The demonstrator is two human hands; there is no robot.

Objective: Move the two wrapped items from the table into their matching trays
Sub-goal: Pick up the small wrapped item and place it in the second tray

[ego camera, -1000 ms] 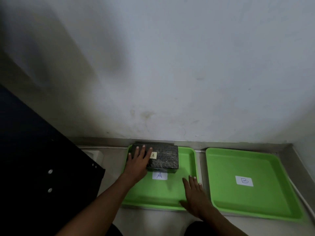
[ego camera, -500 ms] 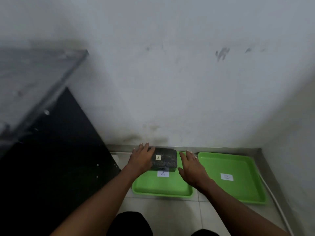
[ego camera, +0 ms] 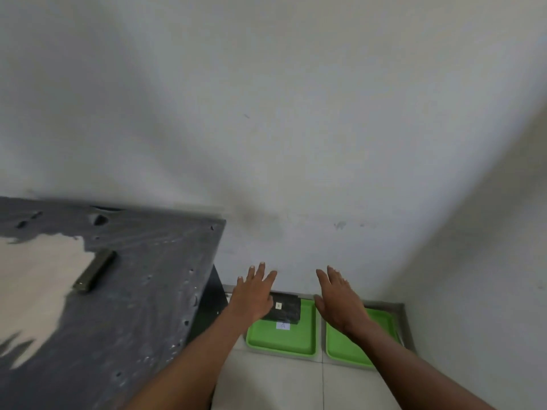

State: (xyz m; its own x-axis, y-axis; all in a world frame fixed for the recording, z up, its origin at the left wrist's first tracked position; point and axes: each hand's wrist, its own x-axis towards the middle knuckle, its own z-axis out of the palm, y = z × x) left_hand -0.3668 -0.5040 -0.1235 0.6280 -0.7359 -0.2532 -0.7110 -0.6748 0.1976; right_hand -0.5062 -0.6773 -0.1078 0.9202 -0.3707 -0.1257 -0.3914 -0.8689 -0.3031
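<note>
Both hands (ego camera: pixel 254 294) (ego camera: pixel 340 303) lifted off A-labelled package (ego camera: pixel 285 309).

Right tray (ego camera: pixel 381 321) label behind right hand (ego camera: pixel 340 303); wrapped item (ego camera: pixel 285 309) left end under left hand (ego camera: pixel 251 294).

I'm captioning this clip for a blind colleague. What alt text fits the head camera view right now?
Two open, empty hands, left hand and right hand, are raised above two green trays on a tiled floor by a white wall. A black wrapped block lies in the left tray; the right tray looks empty where visible. A second dark wrapped item sits on the grey table at left.
</note>
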